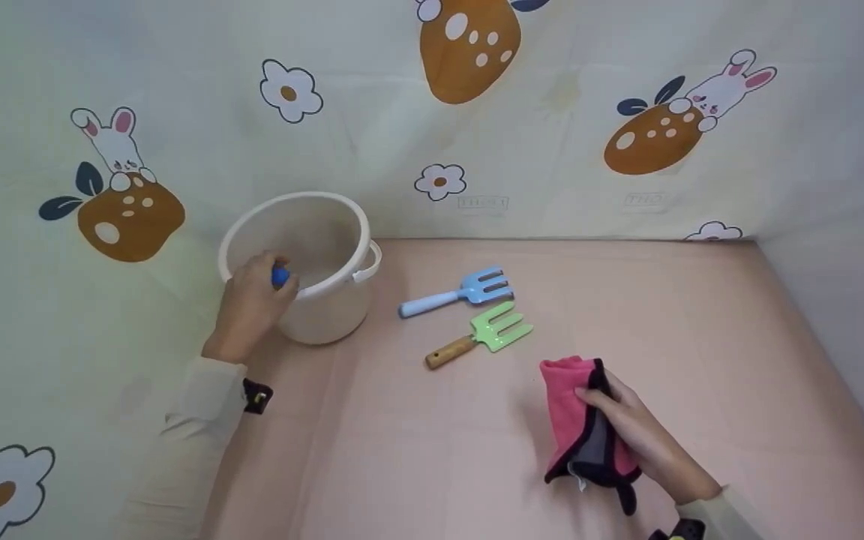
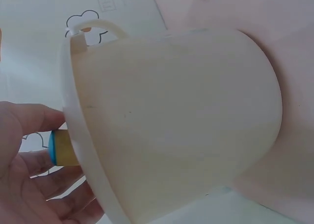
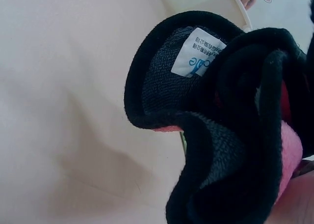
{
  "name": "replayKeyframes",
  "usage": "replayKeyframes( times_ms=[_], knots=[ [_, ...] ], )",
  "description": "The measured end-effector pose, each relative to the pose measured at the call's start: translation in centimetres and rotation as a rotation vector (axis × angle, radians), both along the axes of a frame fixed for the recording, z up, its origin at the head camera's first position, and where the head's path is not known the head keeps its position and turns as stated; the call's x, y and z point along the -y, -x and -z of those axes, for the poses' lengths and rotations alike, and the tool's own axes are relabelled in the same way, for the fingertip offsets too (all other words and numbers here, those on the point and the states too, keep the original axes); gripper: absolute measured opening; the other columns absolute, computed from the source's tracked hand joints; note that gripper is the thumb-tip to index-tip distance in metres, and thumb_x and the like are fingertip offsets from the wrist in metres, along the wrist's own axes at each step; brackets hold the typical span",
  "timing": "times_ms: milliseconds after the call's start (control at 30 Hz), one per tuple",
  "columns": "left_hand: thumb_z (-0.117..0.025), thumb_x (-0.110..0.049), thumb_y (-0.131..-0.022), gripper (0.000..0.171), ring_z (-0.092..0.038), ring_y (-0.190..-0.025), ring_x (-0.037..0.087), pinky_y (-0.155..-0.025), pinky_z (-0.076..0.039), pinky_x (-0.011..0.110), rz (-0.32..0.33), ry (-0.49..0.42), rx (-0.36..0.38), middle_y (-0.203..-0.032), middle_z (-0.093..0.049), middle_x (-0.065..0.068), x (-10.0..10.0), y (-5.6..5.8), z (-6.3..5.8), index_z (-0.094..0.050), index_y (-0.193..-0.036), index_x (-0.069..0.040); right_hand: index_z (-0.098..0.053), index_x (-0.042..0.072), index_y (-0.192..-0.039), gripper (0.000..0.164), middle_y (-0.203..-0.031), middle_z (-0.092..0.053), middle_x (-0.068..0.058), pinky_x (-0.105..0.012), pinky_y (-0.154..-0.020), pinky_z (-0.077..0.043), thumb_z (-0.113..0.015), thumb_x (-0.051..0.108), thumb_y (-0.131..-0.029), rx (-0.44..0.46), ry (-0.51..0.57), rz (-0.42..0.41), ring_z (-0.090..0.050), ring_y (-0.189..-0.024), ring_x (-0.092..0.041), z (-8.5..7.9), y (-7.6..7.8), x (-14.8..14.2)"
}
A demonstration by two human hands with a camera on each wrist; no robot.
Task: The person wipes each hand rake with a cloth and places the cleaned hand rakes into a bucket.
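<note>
At the near left rim of a cream-coloured bucket [image 1: 325, 319], my left hand [image 1: 252, 292] grips a short cylinder [image 2: 66, 148] with a blue end and a yellowish-brown body. The bucket wall hides the rest of that cylinder in the left wrist view. On the right, my right hand [image 1: 638, 424] holds a folded pink cleaning cloth [image 1: 563, 409] above the floor, thumb across its front. Black edging, a dark grey reverse and a white label [image 3: 196, 54] show on the cloth in the right wrist view.
A blue hand fork [image 1: 432, 302] lies right of the bucket. Nearer lies a green hand fork [image 1: 451, 351] with a wooden handle. The pinkish floor covering [image 1: 417, 465] meets a printed curtain-like sheet [image 1: 372, 135] at the back and sides. A white handle [image 1: 372, 266] sticks out from the bucket's rim.
</note>
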State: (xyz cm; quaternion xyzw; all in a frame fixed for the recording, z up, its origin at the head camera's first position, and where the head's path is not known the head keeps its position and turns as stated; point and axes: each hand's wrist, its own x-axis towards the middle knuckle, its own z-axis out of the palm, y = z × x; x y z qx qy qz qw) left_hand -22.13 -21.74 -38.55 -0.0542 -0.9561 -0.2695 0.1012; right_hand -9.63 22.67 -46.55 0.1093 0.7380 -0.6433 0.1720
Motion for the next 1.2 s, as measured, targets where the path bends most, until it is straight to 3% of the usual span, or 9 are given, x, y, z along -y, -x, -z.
replayKeyframes(
  times_ms=[200, 333, 433, 600, 700, 867, 1000, 1200],
  knots=[
    [-0.05, -0.014, -0.093, 0.031, -0.052, -0.103, 0.037, -0.095, -0.042, 0.052, 0.009, -0.002, -0.01, -0.113, -0.054, 0.025, -0.5, -0.8, -0.1, -0.051, -0.116, 0.007, -0.034, 0.015, -0.142, 0.057, -0.116, -0.05, -0.007, -0.03, -0.084, -0.035, -0.056, 0.029, -0.092, -0.002, 0.02, -0.01, -0.047, -0.097, -0.019, 0.2, 0.0, 0.2],
    [-0.051, -0.012, -0.093, 0.028, -0.047, -0.106, 0.04, -0.096, -0.039, 0.051, -0.002, 0.005, -0.069, -0.113, -0.053, 0.026, -1.3, -1.0, 0.1, -0.053, -0.113, 0.007, -0.034, 0.014, -0.142, 0.057, -0.117, -0.051, -0.006, -0.029, -0.085, -0.036, -0.057, 0.029, -0.091, -0.009, 0.024, -0.008, -0.047, -0.097, -0.018, 0.3, 0.0, 0.3],
    [-0.056, -0.01, -0.09, 0.024, -0.043, -0.107, 0.042, -0.094, -0.035, 0.051, -0.006, 0.013, -0.175, -0.114, -0.053, 0.025, -2.3, -1.1, 0.5, -0.057, -0.109, 0.005, -0.033, 0.014, -0.143, 0.058, -0.117, -0.05, -0.006, -0.029, -0.085, -0.036, -0.056, 0.028, -0.092, -0.009, 0.023, -0.008, -0.046, -0.097, -0.018, 0.3, 0.0, 0.3],
    [-0.062, -0.002, -0.082, 0.022, -0.046, -0.109, 0.041, -0.093, -0.035, 0.05, 0.042, 0.055, -0.428, -0.117, -0.055, 0.024, -4.7, -1.4, 1.7, -0.059, -0.103, 0.004, -0.033, 0.014, -0.143, 0.058, -0.114, -0.05, -0.006, -0.029, -0.084, -0.036, -0.057, 0.028, -0.091, 0.001, 0.027, -0.004, -0.046, -0.096, -0.018, 0.4, 0.1, 0.3],
    [-0.061, -0.002, -0.082, 0.023, -0.048, -0.111, 0.037, -0.096, -0.039, 0.047, 0.081, 0.091, -0.509, -0.116, -0.056, 0.021, -6.2, -1.7, 2.7, -0.06, -0.104, 0.003, -0.034, 0.013, -0.142, 0.057, -0.112, -0.05, -0.005, -0.029, -0.084, -0.036, -0.057, 0.028, -0.091, 0.007, 0.026, -0.002, -0.046, -0.096, -0.018, 0.6, 0.1, 0.2],
    [-0.059, -0.007, -0.086, 0.024, -0.049, -0.116, 0.029, -0.099, -0.042, 0.041, 0.147, 0.136, -0.471, -0.12, -0.056, 0.014, -8.8, -2.3, 4.5, -0.06, -0.109, -0.002, -0.033, 0.012, -0.142, 0.057, -0.111, -0.05, -0.004, -0.028, -0.084, -0.037, -0.056, 0.028, -0.091, 0.004, 0.034, -0.001, -0.047, -0.096, -0.017, 0.7, 0.1, 0.0],
    [-0.061, -0.011, -0.087, 0.028, -0.049, -0.117, 0.026, -0.099, -0.042, 0.039, 0.207, 0.121, -0.445, -0.123, -0.055, 0.011, -10.7, -2.3, 6.4, -0.059, -0.115, -0.005, -0.031, 0.013, -0.144, 0.059, -0.113, -0.049, -0.005, -0.029, -0.083, -0.036, -0.055, 0.028, -0.092, 0.006, 0.037, -0.003, -0.046, -0.096, -0.017, 0.6, 0.2, -0.1],
    [-0.066, -0.025, -0.085, 0.046, -0.048, -0.117, 0.027, -0.098, -0.041, 0.042, 0.269, 0.12, -0.384, -0.128, -0.051, 0.011, -13.0, -2.2, 9.4, -0.052, -0.125, -0.007, -0.028, 0.014, -0.145, 0.06, -0.122, -0.047, -0.008, -0.03, -0.084, -0.033, -0.053, 0.031, -0.093, 0.012, 0.008, -0.011, -0.044, -0.099, -0.017, 0.8, 0.1, -0.2]
  ],
)
